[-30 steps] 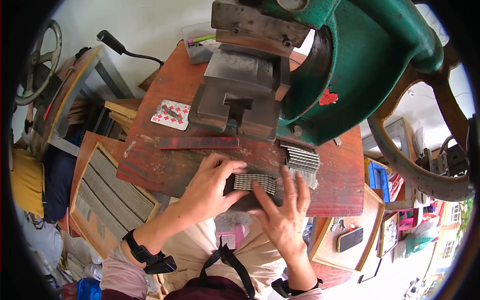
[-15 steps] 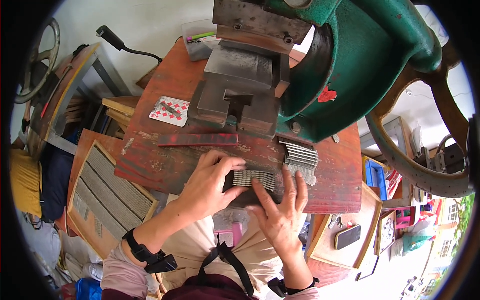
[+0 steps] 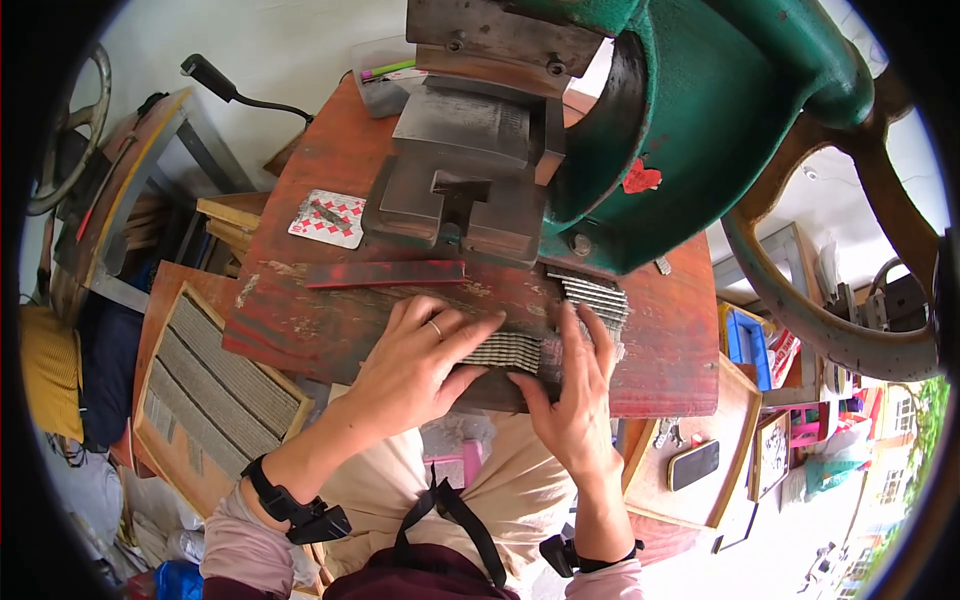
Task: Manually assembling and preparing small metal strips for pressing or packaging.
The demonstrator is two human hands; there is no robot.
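A small block of narrow grey metal strips (image 3: 505, 351), lined up side by side, lies near the front of the red-brown wooden table. My left hand (image 3: 425, 350) is closed on its left end, thumb below and forefinger above; the fingers cover that end. My right hand (image 3: 578, 400) has its thumb by the block's right end and its fingers stretched forward, apart from the thumb. Its fingertips reach the edge of a looser, fanned stack of similar strips (image 3: 597, 297); whether they press on it I cannot tell. A dark red flat bar (image 3: 386, 273) lies beyond my left hand.
A green cast-iron press (image 3: 700, 130) with a dark steel block (image 3: 455, 200) fills the table's far side. A playing card (image 3: 328, 218) lies left of it. Lower left is a wooden tray (image 3: 225, 375) of grey strips; at right, a phone (image 3: 694, 465) lies on another tray.
My right hand has drawn its forefinger off the block's top and moved its fingers forward toward the fanned stack. My left hand stays on the block. The whole view has shifted slightly.
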